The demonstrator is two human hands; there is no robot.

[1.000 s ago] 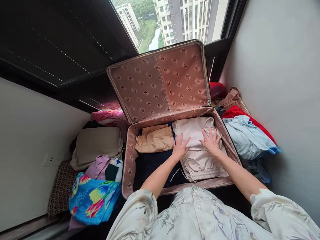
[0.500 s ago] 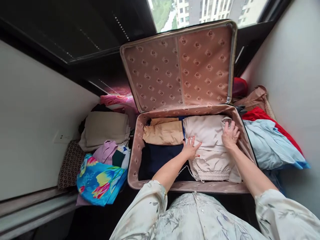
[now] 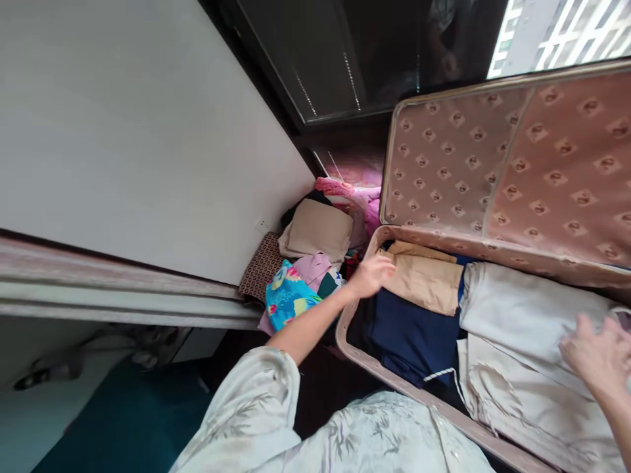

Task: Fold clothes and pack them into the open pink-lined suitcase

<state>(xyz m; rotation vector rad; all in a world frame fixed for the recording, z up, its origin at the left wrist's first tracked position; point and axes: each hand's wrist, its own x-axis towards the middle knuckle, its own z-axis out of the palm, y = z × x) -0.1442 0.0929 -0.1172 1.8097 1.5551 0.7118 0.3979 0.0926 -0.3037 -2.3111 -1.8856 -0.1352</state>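
Seemingly, the left hand hovers above the suitcase edge.

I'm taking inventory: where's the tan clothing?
The tan clothing lies right of centre in the head view, in the suitcase's far left corner by the left hand.

Open air lay above the folded navy garment and the suitcase's near rim, while the raised lid blocked the far side and the clothes pile crowded the left.

Folded clothes inside open pink-lined suitcase
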